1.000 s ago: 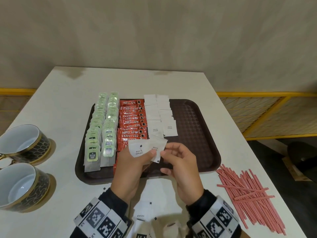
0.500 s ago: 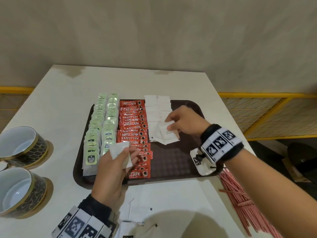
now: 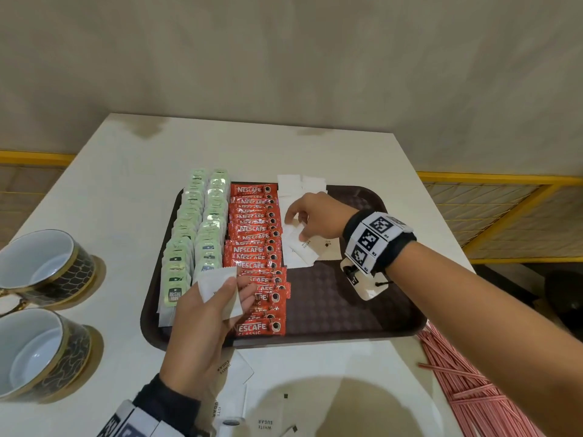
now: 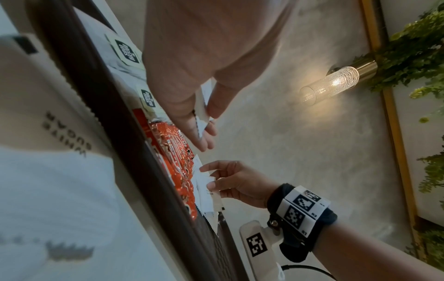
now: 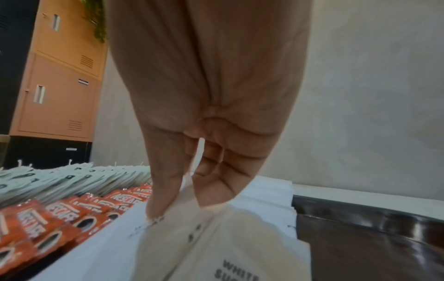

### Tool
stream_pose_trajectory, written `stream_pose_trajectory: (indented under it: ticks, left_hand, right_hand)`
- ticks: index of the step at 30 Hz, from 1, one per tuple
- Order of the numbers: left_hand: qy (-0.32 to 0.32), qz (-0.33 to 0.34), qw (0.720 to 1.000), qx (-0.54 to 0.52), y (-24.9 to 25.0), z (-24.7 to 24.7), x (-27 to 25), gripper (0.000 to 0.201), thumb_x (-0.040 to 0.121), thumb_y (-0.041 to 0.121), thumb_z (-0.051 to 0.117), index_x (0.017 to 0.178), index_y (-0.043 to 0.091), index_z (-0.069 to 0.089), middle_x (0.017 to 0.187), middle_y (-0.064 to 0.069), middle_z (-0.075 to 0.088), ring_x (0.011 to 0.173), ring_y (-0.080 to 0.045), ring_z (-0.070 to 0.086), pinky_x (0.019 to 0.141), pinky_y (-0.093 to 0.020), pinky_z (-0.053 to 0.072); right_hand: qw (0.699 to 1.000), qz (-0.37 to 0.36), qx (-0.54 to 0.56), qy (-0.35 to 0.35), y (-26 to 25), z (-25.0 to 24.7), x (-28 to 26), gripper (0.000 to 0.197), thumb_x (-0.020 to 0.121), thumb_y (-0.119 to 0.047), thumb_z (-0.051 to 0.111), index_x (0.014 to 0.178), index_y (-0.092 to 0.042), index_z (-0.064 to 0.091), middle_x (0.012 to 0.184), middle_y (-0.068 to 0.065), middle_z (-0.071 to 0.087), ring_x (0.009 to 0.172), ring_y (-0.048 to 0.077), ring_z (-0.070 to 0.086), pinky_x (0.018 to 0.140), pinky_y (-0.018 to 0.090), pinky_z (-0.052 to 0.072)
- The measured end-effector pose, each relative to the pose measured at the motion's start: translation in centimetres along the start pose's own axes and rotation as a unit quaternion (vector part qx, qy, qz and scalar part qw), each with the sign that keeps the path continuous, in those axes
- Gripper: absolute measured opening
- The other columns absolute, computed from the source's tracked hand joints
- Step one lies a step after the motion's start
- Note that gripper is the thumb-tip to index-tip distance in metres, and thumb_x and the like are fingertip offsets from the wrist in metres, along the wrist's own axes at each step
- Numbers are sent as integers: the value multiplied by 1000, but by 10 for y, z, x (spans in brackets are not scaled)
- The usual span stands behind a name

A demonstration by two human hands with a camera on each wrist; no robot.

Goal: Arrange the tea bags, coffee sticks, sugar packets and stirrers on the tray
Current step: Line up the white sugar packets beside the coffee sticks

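Observation:
A dark brown tray [image 3: 340, 298] holds two rows of green tea bags [image 3: 195, 234] on its left. Beside them lies a row of red coffee sticks [image 3: 255, 247], then white sugar packets [image 3: 290, 190]. My right hand [image 3: 296, 228] reaches over the sugar rows and pinches a sugar packet [image 3: 299, 250] that lies on them; the right wrist view shows thumb and fingers [image 5: 163, 190] on it. My left hand [image 3: 236, 288] hovers over the tray's near left and pinches spare sugar packets [image 3: 214, 282]. Red stirrers [image 3: 467, 383] lie on the table at the right.
Two black-and-gold cups [image 3: 44, 266] [image 3: 34, 351] stand at the table's left edge. Loose sugar packets [image 3: 265, 421] lie on the table in front of the tray. The tray's right half is bare. A yellow railing [image 3: 504, 181] runs behind the table.
My right hand took a packet from the left hand's bundle and carried it out to the sugar rows, then shifted slightly left. My left hand moved left with the remaining packets.

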State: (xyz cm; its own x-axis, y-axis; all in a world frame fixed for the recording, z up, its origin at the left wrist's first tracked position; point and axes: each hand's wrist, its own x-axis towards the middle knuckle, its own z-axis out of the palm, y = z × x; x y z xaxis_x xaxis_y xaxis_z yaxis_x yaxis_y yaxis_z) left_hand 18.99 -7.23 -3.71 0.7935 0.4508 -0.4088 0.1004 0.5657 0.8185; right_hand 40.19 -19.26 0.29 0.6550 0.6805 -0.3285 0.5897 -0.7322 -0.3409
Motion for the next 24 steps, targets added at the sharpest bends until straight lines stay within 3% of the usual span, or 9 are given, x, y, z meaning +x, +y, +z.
stream_pose_trajectory:
  ticks: [2,5,8,12,16,18,21,24]
  left_hand:
    - [0,0,1000,4,-1,0,0,21,95,11,55,116,9,59,102,-13,73,91,-23,73,72,-26,60]
    - [2,-3,1000,8,-1,-1,-1,22,94,11,55,116,9,58,101,-12,73,91,-23,73,73,-26,60]
    - [4,-7,1000,11,-1,-1,-2,13,94,10,55,105,13,61,98,-11,74,89,-22,73,74,-27,60]
    - [-1,-9,1000,15,-2,1,-4,11,94,10,55,99,17,62,98,-10,74,91,-23,73,77,-30,59]
    - [-8,-6,1000,19,-4,4,-6,18,94,9,55,111,8,61,100,-13,73,90,-23,73,75,-28,60]
    - [-10,-8,1000,26,-4,7,-7,17,94,9,55,110,8,61,99,-13,73,90,-23,73,74,-28,60]
    - [-13,-6,999,42,-5,6,-9,12,94,11,56,103,15,63,95,-8,75,89,-21,73,75,-29,60]
    - [-10,-6,998,60,-6,2,-8,14,95,12,55,107,15,63,93,-4,76,88,-18,73,72,-26,60]
  right_hand:
    - [1000,5,21,12,5,1,-1,55,78,-8,79,129,-13,58,95,-1,54,79,13,50,73,23,40]
    - [990,23,140,22,16,-3,-7,61,74,-5,81,130,-15,56,85,1,60,69,13,58,64,22,51]
    - [956,46,289,32,32,-15,-20,47,76,0,79,118,-12,62,76,5,64,69,15,63,61,22,56]
    - [920,78,382,42,57,-23,-40,21,79,3,74,99,-2,69,76,9,61,65,13,61,56,18,54]
    - [917,127,377,13,71,-8,-45,9,81,4,72,87,-1,68,71,13,63,55,12,60,53,18,55]
    - [921,135,364,10,73,0,-43,7,82,4,71,85,-1,67,71,15,63,53,12,61,53,18,55]
    - [929,128,345,41,72,6,-38,7,82,4,71,83,-1,66,68,14,63,52,12,61,54,20,56]
    - [943,121,300,74,68,9,-35,7,82,2,73,82,0,66,66,10,64,51,8,61,51,19,54]
